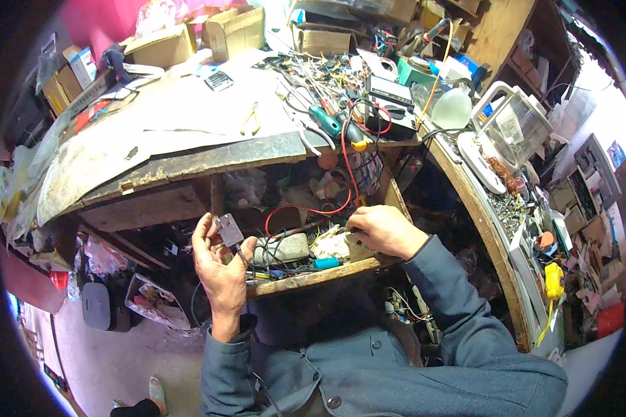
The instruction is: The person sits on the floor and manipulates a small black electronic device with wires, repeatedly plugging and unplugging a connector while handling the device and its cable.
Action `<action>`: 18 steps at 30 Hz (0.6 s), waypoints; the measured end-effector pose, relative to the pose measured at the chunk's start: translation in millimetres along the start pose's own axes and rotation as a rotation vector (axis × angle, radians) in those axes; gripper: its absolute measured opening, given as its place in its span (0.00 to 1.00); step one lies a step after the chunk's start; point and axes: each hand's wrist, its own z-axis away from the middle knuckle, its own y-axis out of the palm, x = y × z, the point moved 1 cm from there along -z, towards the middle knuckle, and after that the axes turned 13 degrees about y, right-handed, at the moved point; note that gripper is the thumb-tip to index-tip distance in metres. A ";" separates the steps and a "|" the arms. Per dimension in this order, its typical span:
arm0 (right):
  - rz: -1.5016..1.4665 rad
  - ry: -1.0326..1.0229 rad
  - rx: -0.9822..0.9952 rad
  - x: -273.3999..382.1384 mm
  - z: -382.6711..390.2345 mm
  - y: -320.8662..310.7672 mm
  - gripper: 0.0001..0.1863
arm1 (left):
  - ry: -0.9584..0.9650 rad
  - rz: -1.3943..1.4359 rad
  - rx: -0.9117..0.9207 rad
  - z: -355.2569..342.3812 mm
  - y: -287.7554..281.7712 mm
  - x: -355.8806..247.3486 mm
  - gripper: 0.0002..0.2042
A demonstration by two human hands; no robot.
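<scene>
The left hand point(221, 271) grasps one grey plug point(230, 230) between thumb and fingers, above the left end of the open drawer point(320, 277). The right hand point(387, 233) is above the drawer's right end, fingertips bent together; whether they pinch something, I cannot tell.

A dark cable seems to run from the plug toward the tangle of cables point(263, 254) in the drawer. If it is caught there, lifting the plug could drag other things up or pull it from the fingers. The red wire point(350, 182) loops from the table's front edge down into the drawer, so a sleeve or wrist could snag it and bring down tools. The green-handled screwdriver point(325, 121) lies near that edge and might roll off.

Counted: two hands, one plug, one red wire and one green-handled screwdriver. Near the drawer's front edge are one grey block point(289, 248) and one teal cylinder point(326, 263). On the surface, near its front edge, lies one yellow-handled pair of pliers point(251, 119). The cables are too tangled to count.
</scene>
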 end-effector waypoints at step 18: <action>0.084 0.101 -0.304 -19.3 -54.0 12.7 0.06 | -0.086 -0.081 0.022 2.4 -3.9 2.7 0.30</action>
